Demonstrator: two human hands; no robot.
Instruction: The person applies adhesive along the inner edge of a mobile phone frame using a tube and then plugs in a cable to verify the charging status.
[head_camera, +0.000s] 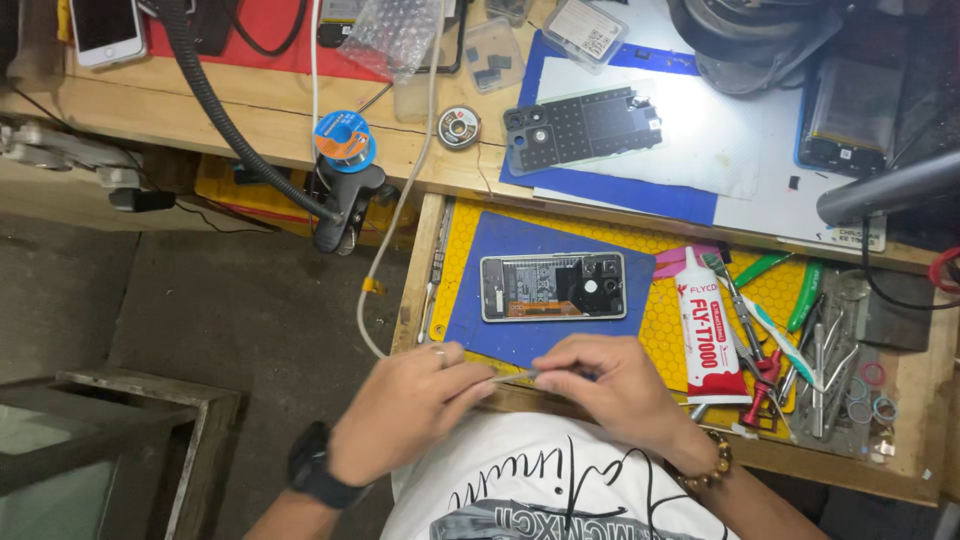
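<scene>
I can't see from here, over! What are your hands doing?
Left hand and right hand pinch a thin metal tool together. Opened phone lies untouched on the blue mat. Nothing between, over.

Thin silvery tool (520, 376) — lying level, pinched between both hands, at the drawer's front edge.

Phone repair workshop, opened phone (553, 287) on mat, hand tools (790, 340), solder spool (344, 140)

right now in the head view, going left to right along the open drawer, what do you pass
blue mat → opened phone → white glue tube → red-handled tweezers → green-handled tools → small rubber rings
</scene>
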